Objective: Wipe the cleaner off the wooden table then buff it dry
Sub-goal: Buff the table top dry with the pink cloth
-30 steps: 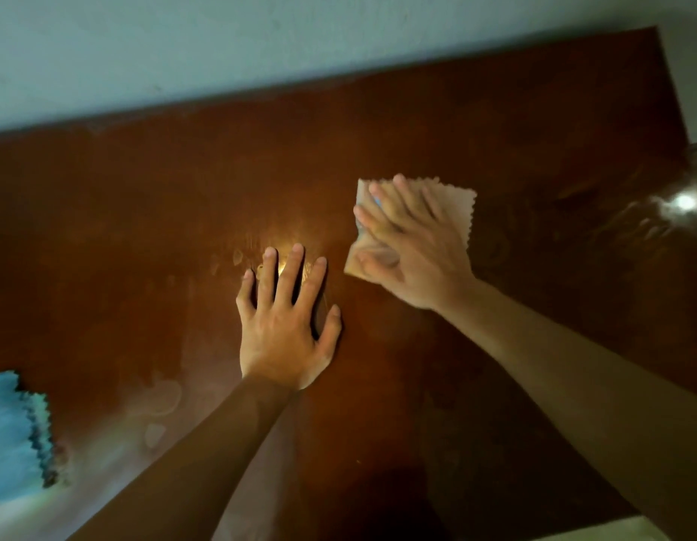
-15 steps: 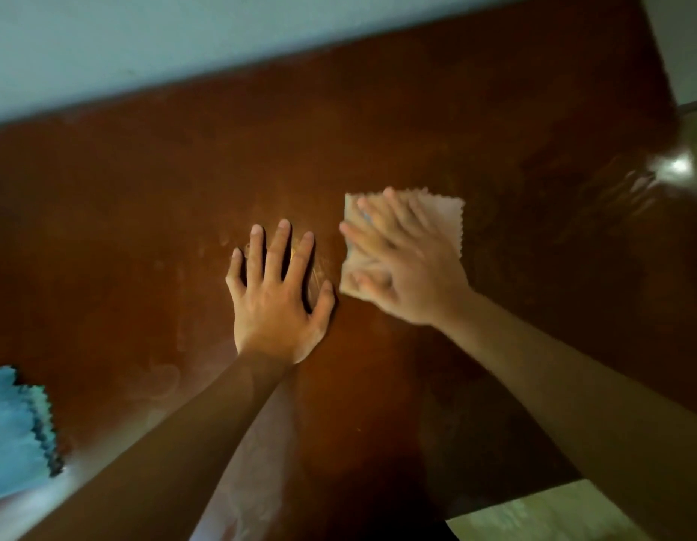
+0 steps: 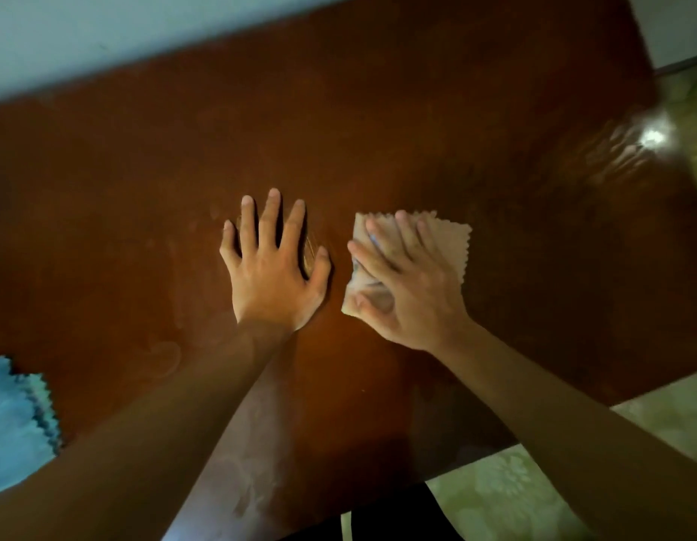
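Your right hand (image 3: 407, 290), pressing flat on the cloth (image 3: 448, 244), has slid it nearer you; your left hand (image 3: 271, 275) stays spread, empty, on the surface (image 3: 417, 130). Wiping continues.

Your left hand (image 3: 271, 275) lies palm down on the counter (image 3: 417, 130), fingers straight and spread, thumb angled out to the right. Its forearm runs from the lower left of the view up to the wrist, bare, with no sleeve visible. Your right hand (image 3: 407, 285) lies palm down just to the right of the left hand, apart from it. Its fingers are straight, close together and point up and to the left, pressing flat on the beige cloth (image 3: 452, 244). The thumb lies low on the left side of the hand; its tip is blurred. The right forearm enters from the lower right corner, bare, and angles up and left to the wrist.
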The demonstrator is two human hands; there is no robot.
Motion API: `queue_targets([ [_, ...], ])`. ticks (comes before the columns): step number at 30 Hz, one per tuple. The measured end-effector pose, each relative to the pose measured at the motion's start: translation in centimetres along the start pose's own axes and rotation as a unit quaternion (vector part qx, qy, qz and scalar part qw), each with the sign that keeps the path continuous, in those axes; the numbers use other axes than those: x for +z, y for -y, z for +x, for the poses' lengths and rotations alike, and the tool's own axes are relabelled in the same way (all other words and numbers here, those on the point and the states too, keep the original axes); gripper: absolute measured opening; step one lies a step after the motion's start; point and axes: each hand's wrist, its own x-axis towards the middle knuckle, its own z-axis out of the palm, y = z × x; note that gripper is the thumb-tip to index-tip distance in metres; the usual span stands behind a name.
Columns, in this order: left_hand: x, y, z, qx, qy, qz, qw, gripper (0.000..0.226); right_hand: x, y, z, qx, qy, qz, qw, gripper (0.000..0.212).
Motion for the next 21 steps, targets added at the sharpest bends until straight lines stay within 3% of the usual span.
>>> queue_targets([
  [8, 0.1, 0.1, 0.0, 0.004, 0.002, -0.018, 1.0, 0.065, -0.1, -2.4, 3.3, 0.039, 0.017, -0.049, 0.998, 0.064],
  [12, 0.1, 0.2, 0.0, 0.003, 0.008, -0.026, 1.0, 0.067, 1.3, 3.3, -1.8, 0.096, -0.012, -0.038, 0.995, 0.065],
  [16, -0.1, 0.3, -0.1, 0.008, 0.008, -0.032, 0.999, 0.066, 3.4, 11.0, -7.8, 0.075, -0.005, -0.016, 0.997, 0.067],
  [19, -0.4, 0.4, -0.1, 0.015, 0.015, -0.047, 0.999, 0.065, 2.9, 9.3, -7.9, 0.028, 0.001, -0.023, 0.999, 0.064],
  [21, -0.7, 0.5, -0.1, 0.026, 0.025, -0.053, 0.998, 0.064, 1.9, 6.3, -7.6, 0.068, -0.003, -0.055, 0.996, 0.064],
])
